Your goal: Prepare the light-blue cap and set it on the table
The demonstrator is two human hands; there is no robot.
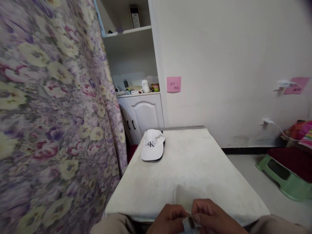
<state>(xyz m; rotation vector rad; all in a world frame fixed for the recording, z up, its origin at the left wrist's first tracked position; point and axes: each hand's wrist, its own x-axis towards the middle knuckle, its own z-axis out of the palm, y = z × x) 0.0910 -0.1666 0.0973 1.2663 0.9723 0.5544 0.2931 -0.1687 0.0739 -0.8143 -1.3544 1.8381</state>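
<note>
Both hands are low in the view, at the near edge of the table. My left hand (168, 217) is closed, its fingers pinching one side of a small pale strap-like piece (187, 224) with a dark brown patch. My right hand (211, 215) is closed on the other side of that piece, close beside the left. Just beyond the fingers a pale rounded shape (182, 195) blends into the cloth; I cannot tell whether it belongs to the held piece. A white cap (152, 146) with dark "CK" lettering lies farther off at the table's left, over a darker cap edge.
A pale cloth covers the table (195, 156). A floral curtain (60, 113) hangs along the left. Behind stands a white cabinet (146, 113) with shelves and a white jug (145, 86). To the right are a green stool (280, 172) and a plugged-in cable (280, 128).
</note>
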